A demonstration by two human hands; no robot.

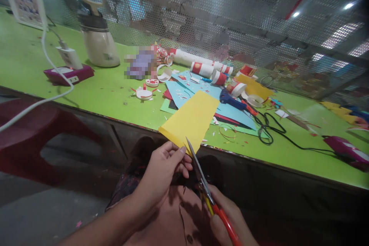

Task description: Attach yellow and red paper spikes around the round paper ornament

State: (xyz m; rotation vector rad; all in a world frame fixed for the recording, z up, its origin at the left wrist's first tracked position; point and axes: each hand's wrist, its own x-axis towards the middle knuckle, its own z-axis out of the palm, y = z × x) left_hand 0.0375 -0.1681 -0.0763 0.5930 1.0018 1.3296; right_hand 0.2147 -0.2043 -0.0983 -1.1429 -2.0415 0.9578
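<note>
A yellow sheet of paper (191,119) is pinched at its near corner by my left hand (170,161), thumb on top and fingers beneath. The far part of the sheet reaches over the table's front edge and the coloured sheets. My right hand (223,209) grips the red and yellow handles of a pair of scissors (203,178). The blades point forward, and their tip lies at the near edge of the yellow paper, just right of my left thumb. Whether the blades have cut into the paper I cannot tell.
The green table (109,96) bears light blue sheets (180,94), a blue glue gun (233,100) with a black cord, paper cups (219,78), white tubes (187,57) and scraps. At the left are a flask (100,42), a power strip (69,75) and a red stool (34,134).
</note>
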